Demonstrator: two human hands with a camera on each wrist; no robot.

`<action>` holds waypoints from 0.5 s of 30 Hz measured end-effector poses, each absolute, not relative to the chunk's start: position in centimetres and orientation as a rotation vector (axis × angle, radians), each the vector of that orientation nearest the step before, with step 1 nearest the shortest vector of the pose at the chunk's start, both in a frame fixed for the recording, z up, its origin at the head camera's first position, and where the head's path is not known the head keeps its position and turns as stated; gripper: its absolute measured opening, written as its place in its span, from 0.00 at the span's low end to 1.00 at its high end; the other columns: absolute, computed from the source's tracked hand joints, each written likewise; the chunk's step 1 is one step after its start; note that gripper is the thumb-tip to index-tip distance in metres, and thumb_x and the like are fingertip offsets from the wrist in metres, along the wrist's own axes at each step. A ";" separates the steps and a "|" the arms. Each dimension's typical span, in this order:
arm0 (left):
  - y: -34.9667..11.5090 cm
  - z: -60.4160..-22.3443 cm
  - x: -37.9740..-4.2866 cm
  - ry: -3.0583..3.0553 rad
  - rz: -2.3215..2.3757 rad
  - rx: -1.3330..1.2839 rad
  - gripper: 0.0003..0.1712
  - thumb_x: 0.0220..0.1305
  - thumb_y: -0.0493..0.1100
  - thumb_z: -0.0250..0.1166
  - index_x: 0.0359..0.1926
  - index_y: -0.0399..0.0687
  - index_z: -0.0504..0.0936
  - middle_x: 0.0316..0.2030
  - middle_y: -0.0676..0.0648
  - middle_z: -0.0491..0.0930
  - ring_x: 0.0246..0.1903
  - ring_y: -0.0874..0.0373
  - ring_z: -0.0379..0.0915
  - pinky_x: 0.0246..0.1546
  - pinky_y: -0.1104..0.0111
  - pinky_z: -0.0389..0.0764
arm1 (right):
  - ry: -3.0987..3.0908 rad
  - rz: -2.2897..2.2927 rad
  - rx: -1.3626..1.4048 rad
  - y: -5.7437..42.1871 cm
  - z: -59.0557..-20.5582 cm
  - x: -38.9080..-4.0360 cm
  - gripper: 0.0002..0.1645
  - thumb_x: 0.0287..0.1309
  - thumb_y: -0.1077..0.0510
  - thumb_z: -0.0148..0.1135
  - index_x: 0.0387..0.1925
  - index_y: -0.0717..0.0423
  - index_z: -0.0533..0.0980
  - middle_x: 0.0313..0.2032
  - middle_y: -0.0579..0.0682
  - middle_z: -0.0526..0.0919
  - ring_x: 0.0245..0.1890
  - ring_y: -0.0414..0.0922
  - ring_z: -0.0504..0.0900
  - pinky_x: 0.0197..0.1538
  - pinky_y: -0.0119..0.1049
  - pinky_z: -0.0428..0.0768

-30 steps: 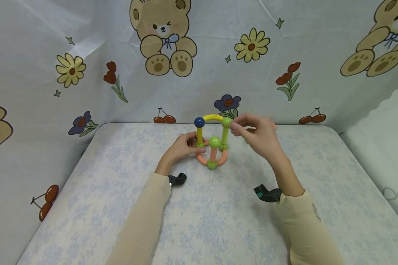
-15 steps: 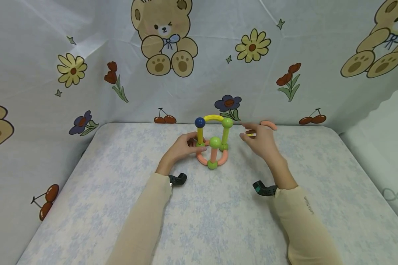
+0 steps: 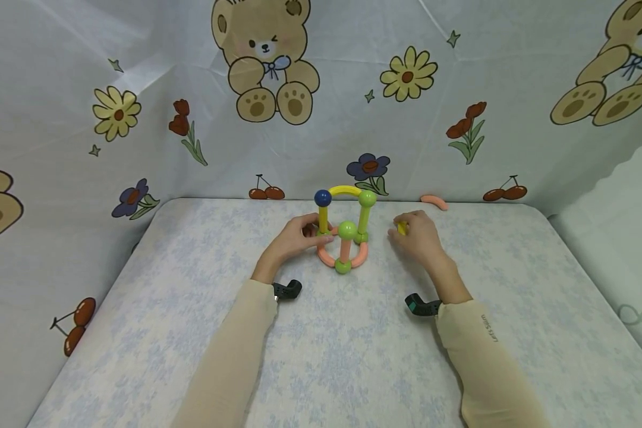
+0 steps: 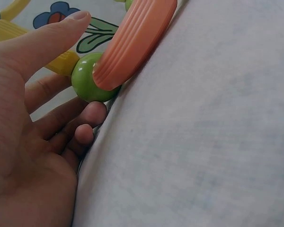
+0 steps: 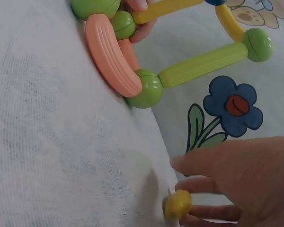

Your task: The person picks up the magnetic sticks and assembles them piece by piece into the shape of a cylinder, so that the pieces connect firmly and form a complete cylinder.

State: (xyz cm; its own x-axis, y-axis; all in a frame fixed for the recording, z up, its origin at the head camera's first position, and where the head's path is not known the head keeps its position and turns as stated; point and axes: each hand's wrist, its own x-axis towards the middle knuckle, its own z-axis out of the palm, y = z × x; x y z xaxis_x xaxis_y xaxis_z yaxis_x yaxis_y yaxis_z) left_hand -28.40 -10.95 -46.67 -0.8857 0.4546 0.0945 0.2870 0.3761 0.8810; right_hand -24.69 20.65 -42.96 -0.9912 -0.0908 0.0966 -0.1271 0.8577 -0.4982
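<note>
On the table stands a magnetic stick-and-ball frame: curved orange sticks [image 5: 111, 54] and green balls [image 3: 343, 266] form its base ring. Upright sticks rise to a dark blue ball [image 3: 323, 198] and green balls, and a curved yellow stick [image 3: 345, 190] spans two of the tops. My left hand [image 3: 298, 235] grips the frame's left upright, a yellow stick [image 4: 64, 63], low down by a green ball [image 4: 89, 78]. To the right of the frame, my right hand [image 3: 419, 238] holds a small yellow stick [image 5: 178, 205] at its fingertips, low over the table; its far part is hidden.
A loose curved orange stick [image 3: 434, 202] lies at the table's back edge, behind my right hand. A printed cloth [image 3: 321, 148] with bears and flowers hangs right behind the table [image 3: 342, 351]. Each wrist carries a black camera mount [image 3: 422, 305].
My right hand has left the frame's upper right green ball, moved right and down, and now has the yellow stick at its fingers. The left hand and the frame stay in place.
</note>
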 end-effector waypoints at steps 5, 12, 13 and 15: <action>-10.9 -46.7 -28.5 2.465 1.529 0.681 0.17 0.67 0.55 0.75 0.51 0.55 0.85 0.36 0.47 0.78 0.34 0.53 0.68 0.36 0.63 0.69 | -2.865 0.839 0.137 21.0 -43.1 -24.3 0.12 0.67 0.67 0.66 0.48 0.72 0.84 0.46 0.70 0.85 0.47 0.63 0.82 0.53 0.58 0.80; -10.9 -46.8 -28.5 2.466 1.522 0.688 0.17 0.67 0.56 0.75 0.52 0.55 0.85 0.35 0.46 0.77 0.33 0.54 0.68 0.35 0.64 0.69 | -2.972 0.776 -0.005 21.1 -42.3 -23.6 0.21 0.63 0.63 0.72 0.52 0.74 0.80 0.46 0.71 0.85 0.45 0.64 0.84 0.50 0.57 0.82; -10.9 -46.8 -28.5 2.465 1.522 0.689 0.17 0.67 0.56 0.74 0.52 0.55 0.85 0.35 0.46 0.77 0.33 0.53 0.68 0.35 0.64 0.69 | -2.994 0.767 -0.034 21.1 -42.1 -23.5 0.22 0.62 0.62 0.73 0.52 0.74 0.80 0.46 0.71 0.85 0.45 0.64 0.84 0.49 0.57 0.83; -10.9 -46.8 -28.5 2.465 1.521 0.689 0.18 0.67 0.56 0.74 0.52 0.55 0.85 0.34 0.46 0.77 0.33 0.53 0.68 0.35 0.65 0.68 | -3.010 0.779 -0.071 21.0 -41.9 -23.4 0.22 0.63 0.61 0.73 0.52 0.73 0.80 0.47 0.70 0.85 0.46 0.64 0.85 0.49 0.56 0.84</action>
